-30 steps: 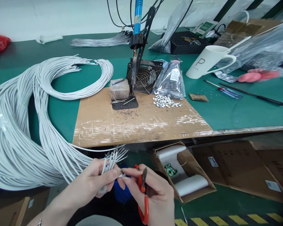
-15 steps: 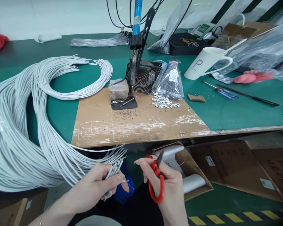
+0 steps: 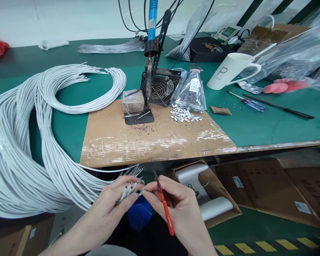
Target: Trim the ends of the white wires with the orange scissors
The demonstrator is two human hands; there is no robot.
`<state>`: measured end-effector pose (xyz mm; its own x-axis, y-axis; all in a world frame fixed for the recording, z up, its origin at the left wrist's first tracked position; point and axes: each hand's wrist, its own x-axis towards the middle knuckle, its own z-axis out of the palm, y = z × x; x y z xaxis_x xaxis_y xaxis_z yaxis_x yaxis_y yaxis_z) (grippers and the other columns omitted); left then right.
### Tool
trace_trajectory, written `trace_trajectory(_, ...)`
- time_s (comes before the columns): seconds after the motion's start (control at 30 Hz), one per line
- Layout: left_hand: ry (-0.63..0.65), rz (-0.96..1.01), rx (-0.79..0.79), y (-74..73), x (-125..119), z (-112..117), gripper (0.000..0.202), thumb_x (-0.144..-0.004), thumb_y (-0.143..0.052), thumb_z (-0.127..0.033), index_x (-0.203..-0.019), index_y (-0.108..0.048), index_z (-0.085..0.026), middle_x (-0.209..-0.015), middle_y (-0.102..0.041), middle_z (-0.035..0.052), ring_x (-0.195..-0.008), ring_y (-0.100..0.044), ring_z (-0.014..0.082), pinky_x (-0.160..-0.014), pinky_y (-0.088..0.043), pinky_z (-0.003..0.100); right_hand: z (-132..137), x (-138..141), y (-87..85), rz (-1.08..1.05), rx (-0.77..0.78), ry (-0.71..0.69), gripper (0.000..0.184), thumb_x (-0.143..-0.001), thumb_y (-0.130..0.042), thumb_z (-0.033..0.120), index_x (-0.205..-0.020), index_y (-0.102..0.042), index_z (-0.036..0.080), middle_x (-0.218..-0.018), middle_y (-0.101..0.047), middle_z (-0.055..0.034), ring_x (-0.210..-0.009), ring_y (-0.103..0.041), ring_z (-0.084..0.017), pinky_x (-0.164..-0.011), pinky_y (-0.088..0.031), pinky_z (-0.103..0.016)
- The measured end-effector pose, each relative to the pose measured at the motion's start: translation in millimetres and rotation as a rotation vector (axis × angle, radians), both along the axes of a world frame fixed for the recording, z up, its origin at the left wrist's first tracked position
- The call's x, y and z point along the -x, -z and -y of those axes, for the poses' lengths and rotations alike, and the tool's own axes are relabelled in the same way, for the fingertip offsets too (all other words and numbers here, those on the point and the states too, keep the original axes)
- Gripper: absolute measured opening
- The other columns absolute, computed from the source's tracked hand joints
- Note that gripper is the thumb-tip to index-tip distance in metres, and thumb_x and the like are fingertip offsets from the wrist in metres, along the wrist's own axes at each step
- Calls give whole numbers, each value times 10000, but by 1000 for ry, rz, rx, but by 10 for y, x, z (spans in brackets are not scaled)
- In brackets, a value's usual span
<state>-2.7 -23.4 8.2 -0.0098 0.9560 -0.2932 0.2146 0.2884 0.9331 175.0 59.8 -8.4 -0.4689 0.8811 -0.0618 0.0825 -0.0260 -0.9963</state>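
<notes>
My left hand [image 3: 114, 201] is closed around a small bunch of white wires [image 3: 128, 189], their tips poking up between thumb and fingers. Red-handled scissors [image 3: 165, 206] are held in my right hand [image 3: 176, 202], blades pointing up and away. The thumb and forefinger of that hand pinch together at the end of one wire, right beside my left fingertips. Just what lies inside the pinch is too small to make out. To the left, a large bundle of white cables [image 3: 61, 149] hangs over the table edge, its cut ends close behind my left hand.
A soldering iron [image 3: 149, 71] on a stand rises over a cardboard sheet [image 3: 154, 145], before a small fan [image 3: 160, 87]. Small white pieces [image 3: 185, 115] lie beside a plastic bag [image 3: 190, 92]. A white mug [image 3: 224, 73] stands right. Below is an open carton [image 3: 216, 220].
My right hand has moved left to meet my left hand, its fingertips now at a wire end. The scissors have turned edge-on, and my left fingers have shifted over the bunch.
</notes>
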Motion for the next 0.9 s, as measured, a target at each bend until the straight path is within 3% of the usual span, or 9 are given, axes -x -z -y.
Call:
trace_trajectory(0.07, -21, 15, -24, 20, -28, 2, 279, -1071, -520, -424, -1153, -726, -255, -1313, -636, 60, -1252, -543, 244, -1066, -373, 305, 29, -10, -3, 14, -1, -3, 146, -835, -787, 286, -725, -800, 192, -647, -516, 17, -571, -458, -110, -499, -355, -213)
trace_trajectory(0.13, 19, 82, 8, 34, -45, 1, 338, -1083, -484, -436, -989, -723, -216, -985, -686, 45, -971, -625, 216, -889, -451, 298, 63, -13, 8, 10, -1, -9, 151, -833, -802, 292, -720, -791, 193, -647, -502, 20, -577, -452, -113, -504, -346, -221)
trace_trajectory(0.17, 39, 122, 39, 35, -48, -3, 368, -1085, -475, -447, -910, -691, -205, -826, -640, 16, -811, -600, 190, -779, -450, 287, 80, -12, 16, -1, 3, -8, 150, -824, -817, 291, -716, -783, 194, -652, -507, 21, -578, -451, -114, -505, -339, -225)
trace_trajectory(0.23, 58, 174, 82, 26, -46, -17, 379, -1075, -494, -453, -823, -613, -197, -696, -523, -31, -654, -483, 149, -650, -390, 271, 114, -4, 30, -13, 21, 6, 151, -798, -850, 286, -708, -769, 196, -663, -530, 20, -578, -452, -113, -508, -327, -234)
trace_trajectory(0.4, 42, 142, 91, -28, -42, -69, 364, -1035, -559, -421, -752, -530, -195, -685, -437, -50, -634, -367, 134, -595, -317, 267, 157, 36, 88, -106, 53, 90, 253, -776, -860, 296, -608, -704, 187, -594, -550, 19, -556, -458, -119, -525, -331, -259)
trace_trajectory(0.6, -54, 219, 173, -39, -63, -61, 326, -959, -658, -463, -812, -605, -178, -660, -452, -53, -606, -379, 131, -580, -322, 264, 56, -57, 270, -362, 156, 479, 473, -798, -837, 375, -482, -528, 208, -480, -446, 37, -489, -445, -122, -482, -371, -256)
trace_trajectory(0.77, -92, 226, 164, -22, -68, -66, 342, -953, -677, -468, -790, -567, -188, -678, -437, -56, -628, -370, 129, -594, -335, 253, 142, -164, 375, -140, 110, 294, 298, -891, -770, 401, -673, -764, 197, -496, -555, 6, -448, -456, -120, -431, -351, -249)
trace_trajectory(0.9, -95, 220, 156, -39, -86, -75, 320, -949, -677, -441, -784, -565, -190, -662, -452, -58, -610, -387, 127, -577, -340, 247, 252, -92, 266, -85, -66, 198, 147, -883, -759, 300, -775, -830, 230, -642, -667, -23, -521, -555, -134, -469, -412, -237)
